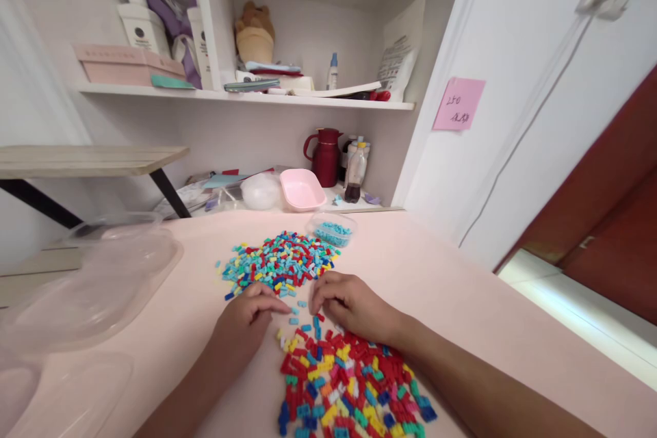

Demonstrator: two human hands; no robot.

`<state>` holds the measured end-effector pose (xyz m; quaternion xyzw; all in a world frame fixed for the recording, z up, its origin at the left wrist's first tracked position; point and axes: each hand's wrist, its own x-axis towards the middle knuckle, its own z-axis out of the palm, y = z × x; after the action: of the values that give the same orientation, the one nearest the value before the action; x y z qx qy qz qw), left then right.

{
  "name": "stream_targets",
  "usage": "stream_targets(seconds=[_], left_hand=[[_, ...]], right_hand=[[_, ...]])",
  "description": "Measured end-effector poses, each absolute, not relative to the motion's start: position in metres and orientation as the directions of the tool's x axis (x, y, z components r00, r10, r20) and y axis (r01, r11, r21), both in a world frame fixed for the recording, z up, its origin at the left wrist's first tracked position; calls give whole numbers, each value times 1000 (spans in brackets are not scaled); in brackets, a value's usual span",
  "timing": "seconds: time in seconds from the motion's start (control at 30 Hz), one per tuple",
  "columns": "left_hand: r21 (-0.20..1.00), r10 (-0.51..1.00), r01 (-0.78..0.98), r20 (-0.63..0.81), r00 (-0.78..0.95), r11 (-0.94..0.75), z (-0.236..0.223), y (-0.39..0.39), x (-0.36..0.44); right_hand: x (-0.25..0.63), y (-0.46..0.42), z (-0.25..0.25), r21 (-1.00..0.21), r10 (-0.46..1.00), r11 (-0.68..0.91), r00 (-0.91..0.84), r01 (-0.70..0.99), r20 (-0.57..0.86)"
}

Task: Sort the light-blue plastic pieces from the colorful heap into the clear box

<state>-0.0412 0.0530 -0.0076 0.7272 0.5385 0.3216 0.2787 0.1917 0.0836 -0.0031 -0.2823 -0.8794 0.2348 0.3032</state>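
Two piles of small toy building bricks lie on the pink tabletop. The far pile (282, 260) is mostly light blue, red and yellow; the near pile (349, 383) is largely red, with yellow, blue and green. Between them my left hand (254, 304) rests at the far pile's near edge, index finger stretched toward a few loose light blue bricks (293, 321). Facing it, my right hand (349, 301) sits just beyond the near pile. Its fingers are bent downward with a gap to the thumb, close to a small red brick (321, 317). Neither hand visibly holds a brick.
Behind the far pile stands a clear plastic tub (336, 236) of light blue bricks. Clear plastic containers (102, 287) lie at the left. A pink bowl (302, 198), a red jug (326, 157) and a bottle (355, 174) stand at the back under a shelf (308, 101).
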Motion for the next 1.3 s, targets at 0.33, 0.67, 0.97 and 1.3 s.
stream_targets(seconds=[0.33, 0.67, 0.97, 1.3], left_hand=[[749, 964, 607, 198, 178, -266, -9, 53, -40], [784, 945, 543, 166, 281, -299, -7, 48, -40], [717, 962, 644, 166, 215, -268, -8, 52, -38], [742, 966, 620, 164, 199, -254, -5, 51, -37]], right_hand=[[194, 84, -3, -596, 615, 740, -671, 311, 414], [190, 77, -3, -306, 520, 850, -777, 429, 356], [193, 85, -5, -525, 630, 754, -661, 395, 407], [191, 84, -8, -477, 641, 750, -681, 458, 354]])
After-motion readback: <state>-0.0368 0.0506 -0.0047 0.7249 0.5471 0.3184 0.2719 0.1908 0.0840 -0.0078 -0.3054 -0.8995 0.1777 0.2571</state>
